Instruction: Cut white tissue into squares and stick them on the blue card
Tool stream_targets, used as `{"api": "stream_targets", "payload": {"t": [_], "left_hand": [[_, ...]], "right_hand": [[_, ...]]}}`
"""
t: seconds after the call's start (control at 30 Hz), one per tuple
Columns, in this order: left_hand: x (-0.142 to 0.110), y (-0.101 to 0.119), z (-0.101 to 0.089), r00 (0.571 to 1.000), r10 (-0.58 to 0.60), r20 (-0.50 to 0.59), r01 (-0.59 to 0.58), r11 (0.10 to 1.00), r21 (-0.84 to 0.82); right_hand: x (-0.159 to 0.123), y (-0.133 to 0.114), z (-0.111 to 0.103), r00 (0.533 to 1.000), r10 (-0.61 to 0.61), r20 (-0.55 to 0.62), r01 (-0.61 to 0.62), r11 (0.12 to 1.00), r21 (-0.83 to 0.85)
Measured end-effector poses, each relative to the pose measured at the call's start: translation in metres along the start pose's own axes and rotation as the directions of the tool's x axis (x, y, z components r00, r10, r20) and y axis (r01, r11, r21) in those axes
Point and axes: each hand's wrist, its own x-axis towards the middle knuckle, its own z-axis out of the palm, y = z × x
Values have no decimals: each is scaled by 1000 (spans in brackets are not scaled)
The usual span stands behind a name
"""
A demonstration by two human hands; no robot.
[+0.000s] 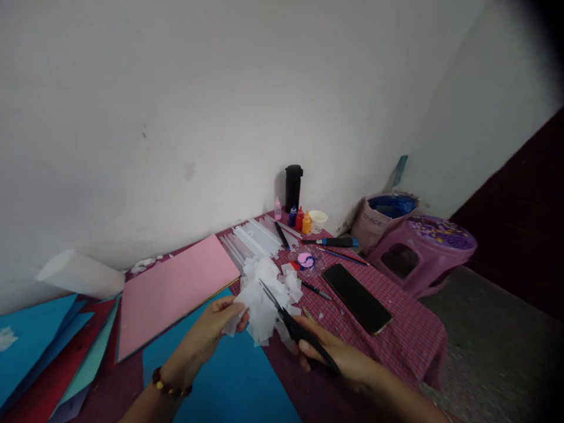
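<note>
My left hand (224, 320) pinches a thin white piece of paper (233, 325) between thumb and fingers. In my right hand (324, 346) is a pair of black-handled scissors (286, 317), its blades pointing up and left beside the paper. The blade tips look slightly apart. Under and behind both hands lies a loose heap of cut white paper pieces (264, 282). Below my left hand a blue sheet (220, 376) covers part of the table.
A pink sheet stack (176, 288), white roll (81, 275) and coloured sheets (79, 358) lie left. Rightward are a phone (356, 298), a pen (316, 291), a cutter (337, 242), paint bottles (299, 220), a cup (318, 221) and a black flask (293, 188). A stool (418, 252) stands beyond the table edge.
</note>
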Motion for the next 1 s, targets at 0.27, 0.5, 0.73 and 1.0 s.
{"api": "stream_targets", "payload": {"t": [0.27, 0.5, 0.73, 1.0], "left_hand": [[20, -1, -1, 989, 118, -88, -125, 989, -77], [7, -6, 8, 994, 60, -95, -68, 994, -80], [1, -4, 6, 995, 77, -67, -85, 989, -123], [-13, -7, 11, 997, 64, 39, -59, 993, -105]], "right_hand": [[-6, 9, -5, 991, 83, 101, -93, 990, 102], [-3, 2, -1, 988, 78, 133, -82, 996, 28], [-8, 8, -3, 973, 124, 194, -145, 984, 102], [3, 1, 17, 993, -32, 110, 62, 958, -278]]}}
